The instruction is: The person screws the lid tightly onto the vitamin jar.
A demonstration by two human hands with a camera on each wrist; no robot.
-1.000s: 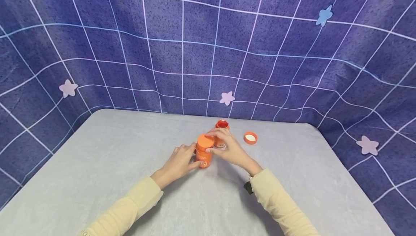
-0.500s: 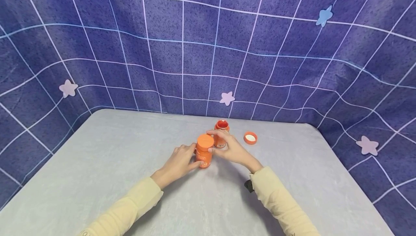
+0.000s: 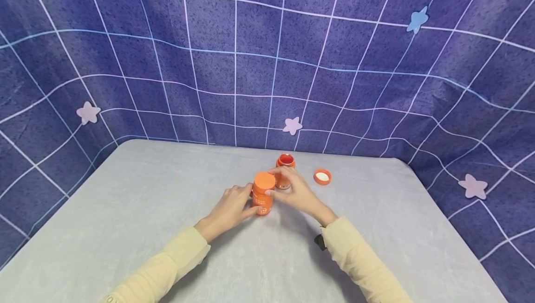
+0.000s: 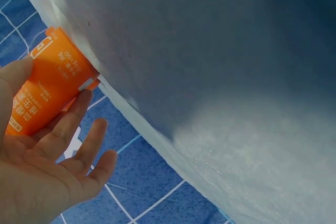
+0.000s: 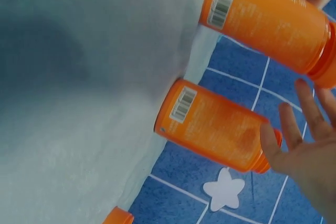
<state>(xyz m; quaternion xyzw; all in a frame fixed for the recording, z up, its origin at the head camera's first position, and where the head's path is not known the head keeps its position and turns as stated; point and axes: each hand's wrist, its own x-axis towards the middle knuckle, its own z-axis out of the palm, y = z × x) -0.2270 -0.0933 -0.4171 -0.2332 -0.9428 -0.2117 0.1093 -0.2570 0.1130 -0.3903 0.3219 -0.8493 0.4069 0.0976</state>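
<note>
Got fingers [image 4: 72,118] of left hand [image 3: 227,209] clamped round the capped jar [image 3: 262,202] — pinching its lid [image 3: 264,181] with right hand [image 3: 297,195], near an open jar [image 5: 210,124].

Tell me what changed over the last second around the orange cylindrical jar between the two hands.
The right hand shifted slightly at the round orange lid: in the head view its thumb went right, then back left, while its fingertips edged right. Nothing was visibly let go or newly taken. The left hand still holds the orange cylindrical jar; the open orange jar and the white-lined orange cap stay put.
</note>
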